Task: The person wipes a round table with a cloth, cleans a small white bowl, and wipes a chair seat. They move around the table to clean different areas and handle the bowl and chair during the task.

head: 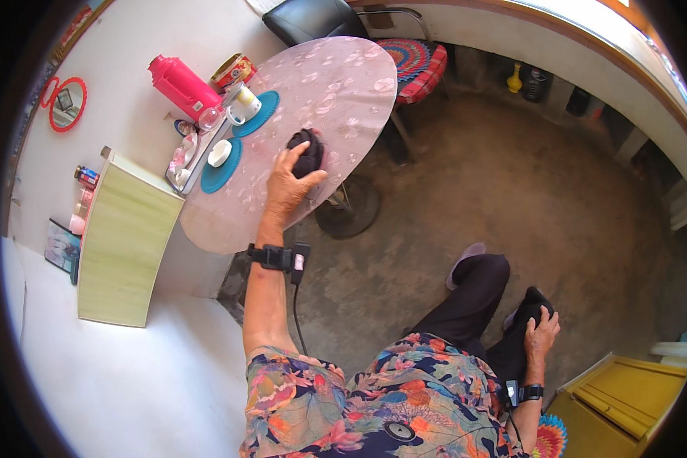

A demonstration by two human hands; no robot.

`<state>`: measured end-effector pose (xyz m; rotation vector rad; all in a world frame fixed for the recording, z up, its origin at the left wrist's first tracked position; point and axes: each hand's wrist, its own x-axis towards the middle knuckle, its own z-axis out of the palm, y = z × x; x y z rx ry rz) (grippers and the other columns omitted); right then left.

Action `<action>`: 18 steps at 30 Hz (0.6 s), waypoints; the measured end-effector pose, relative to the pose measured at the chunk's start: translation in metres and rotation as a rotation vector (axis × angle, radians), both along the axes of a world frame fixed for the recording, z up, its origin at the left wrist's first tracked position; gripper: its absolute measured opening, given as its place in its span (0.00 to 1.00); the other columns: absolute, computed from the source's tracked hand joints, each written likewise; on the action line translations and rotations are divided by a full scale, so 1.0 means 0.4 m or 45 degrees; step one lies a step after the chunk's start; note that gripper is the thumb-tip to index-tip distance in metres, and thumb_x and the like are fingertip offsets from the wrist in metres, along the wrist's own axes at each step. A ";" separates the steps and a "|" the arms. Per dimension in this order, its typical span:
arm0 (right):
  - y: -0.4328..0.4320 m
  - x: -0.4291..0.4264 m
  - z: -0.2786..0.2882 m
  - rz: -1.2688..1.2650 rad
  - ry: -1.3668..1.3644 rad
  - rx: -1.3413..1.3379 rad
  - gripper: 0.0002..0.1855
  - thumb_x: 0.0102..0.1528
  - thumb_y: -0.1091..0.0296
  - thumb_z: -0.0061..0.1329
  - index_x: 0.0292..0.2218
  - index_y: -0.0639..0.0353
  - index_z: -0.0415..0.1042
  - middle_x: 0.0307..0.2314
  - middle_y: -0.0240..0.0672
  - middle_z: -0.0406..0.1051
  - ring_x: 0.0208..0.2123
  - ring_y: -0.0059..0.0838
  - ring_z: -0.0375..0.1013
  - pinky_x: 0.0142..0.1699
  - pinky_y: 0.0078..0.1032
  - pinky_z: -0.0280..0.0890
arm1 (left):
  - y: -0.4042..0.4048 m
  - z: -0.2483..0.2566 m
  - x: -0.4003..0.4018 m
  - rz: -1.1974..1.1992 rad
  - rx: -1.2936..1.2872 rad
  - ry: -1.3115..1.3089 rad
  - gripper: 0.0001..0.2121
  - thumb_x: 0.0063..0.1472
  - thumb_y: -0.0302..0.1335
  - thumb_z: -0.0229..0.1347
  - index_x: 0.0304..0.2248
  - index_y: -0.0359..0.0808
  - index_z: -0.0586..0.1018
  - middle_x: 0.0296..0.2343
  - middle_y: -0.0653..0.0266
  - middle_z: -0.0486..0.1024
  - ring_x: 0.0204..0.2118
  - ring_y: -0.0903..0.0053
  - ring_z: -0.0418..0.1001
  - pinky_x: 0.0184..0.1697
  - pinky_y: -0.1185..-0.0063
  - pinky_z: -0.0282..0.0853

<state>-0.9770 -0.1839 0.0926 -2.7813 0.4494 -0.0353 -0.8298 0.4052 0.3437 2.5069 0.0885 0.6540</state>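
Observation:
My left hand (291,182) reaches out to a round oval-edged table and is curled around a dark bundle (307,153), which looks like wound yarn or folded cloth. The fingers lie over its top and the thumb is along its near side. Under the bundle is a pink patterned tablecloth (349,86). My right hand (541,335) rests on my knee in dark trousers (475,292), fingers spread, holding nothing. Each wrist wears a black strap with a small cabled device.
Left of the bundle, blue coasters (222,172) carry a white dish (220,153) and a mug (246,102). Beyond stand a pink thermos flask (186,89) and a red tin (233,71). A chair (415,63) is behind the table; a yellow cabinet (624,395) sits at right.

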 end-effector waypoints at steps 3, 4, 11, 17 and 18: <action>0.002 -0.002 -0.001 0.001 -0.022 -0.017 0.27 0.50 0.66 0.53 0.53 0.50 0.64 0.56 0.55 0.55 0.55 0.56 0.56 0.58 0.44 0.58 | -0.061 -0.005 -0.001 -0.029 0.032 -0.074 0.39 0.45 0.37 0.67 0.57 0.41 0.66 0.50 0.52 0.68 0.52 0.57 0.68 0.55 0.71 0.63; 0.002 -0.003 -0.001 0.004 -0.023 -0.006 0.27 0.50 0.66 0.53 0.53 0.50 0.64 0.56 0.55 0.55 0.55 0.56 0.56 0.58 0.44 0.58 | -0.068 -0.005 0.003 -0.039 0.028 -0.144 0.40 0.45 0.37 0.67 0.58 0.41 0.64 0.51 0.51 0.68 0.53 0.57 0.67 0.55 0.71 0.63; 0.012 -0.006 -0.004 0.022 -0.020 -0.010 0.28 0.50 0.66 0.53 0.53 0.49 0.64 0.56 0.55 0.55 0.55 0.56 0.57 0.57 0.45 0.58 | -0.015 0.004 0.096 -0.071 0.161 0.195 0.37 0.50 0.34 0.62 0.59 0.40 0.61 0.52 0.50 0.66 0.53 0.55 0.66 0.54 0.68 0.64; 0.021 0.003 0.008 0.011 -0.003 0.004 0.28 0.49 0.65 0.54 0.53 0.49 0.64 0.56 0.54 0.54 0.55 0.55 0.56 0.57 0.45 0.58 | -0.019 0.015 0.297 0.072 0.361 0.347 0.35 0.53 0.35 0.59 0.58 0.41 0.60 0.51 0.46 0.66 0.53 0.53 0.66 0.55 0.67 0.63; 0.021 0.004 0.012 -0.005 0.001 0.010 0.28 0.49 0.65 0.54 0.53 0.49 0.64 0.56 0.54 0.54 0.55 0.55 0.56 0.57 0.45 0.58 | -0.022 0.019 0.336 0.098 0.397 0.383 0.35 0.53 0.35 0.59 0.59 0.41 0.59 0.51 0.46 0.66 0.53 0.53 0.66 0.55 0.67 0.63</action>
